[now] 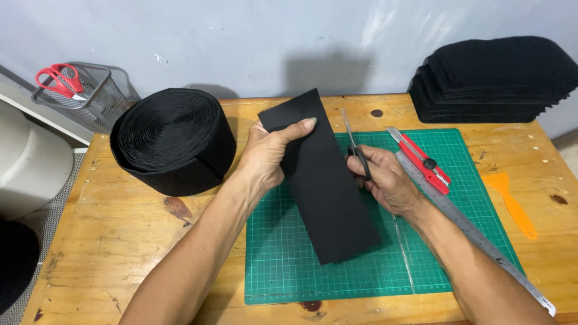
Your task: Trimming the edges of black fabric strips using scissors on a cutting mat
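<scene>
head view: the left hand (268, 157) is pinching a black strip (319, 180) near its top edge, thumb lying across the front and the other fingers curled behind it, so the strip is hanging tilted over the green cutting mat (373, 265), lower end nearly resting on it. the right hand (385, 180) is gripping a pair of black-handled scissors (355, 147), fingers closed through the loops, blades pointing up and away, just beside the strip's right edge and looking nearly closed.

if i were doing this cut, i'd be keeping the strip taut and flat with that left pinch, and feeding the edge deep into the blades so it isn't folding or chewing.

both forearms are coming in from the bottom, wrists angling toward each other over the mat.

lying around: a steel ruler (469, 225) and a red utility knife (421, 159) on the mat's right side, an orange scraper (512, 204), a big black roll (171, 141) on the wooden table (120, 241), a stack of black pads (494, 78), and red scissors (60, 81) in a mesh basket (102, 96).
</scene>
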